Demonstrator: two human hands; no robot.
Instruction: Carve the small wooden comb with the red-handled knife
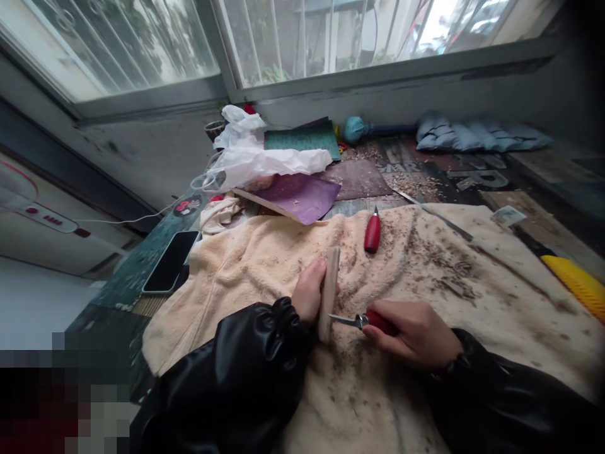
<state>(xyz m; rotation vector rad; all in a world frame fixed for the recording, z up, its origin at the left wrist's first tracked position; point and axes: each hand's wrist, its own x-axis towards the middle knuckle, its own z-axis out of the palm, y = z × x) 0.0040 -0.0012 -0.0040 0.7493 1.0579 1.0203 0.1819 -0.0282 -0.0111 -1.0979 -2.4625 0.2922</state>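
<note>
My left hand is closed round a pale wooden stick, held upright on its edge over a cream fleece cloth. My right hand grips a red-handled carving knife; its short blade points left and touches the lower part of the stick. Both arms wear black shiny sleeves. A second red-handled knife lies on the cloth just beyond the stick. Dark wood shavings are scattered over the cloth to the right.
A black phone lies at the cloth's left edge. Behind are a purple sheet, white plastic bags, a green cutting mat, a teal object and grey cushions. A yellow thing sits far right.
</note>
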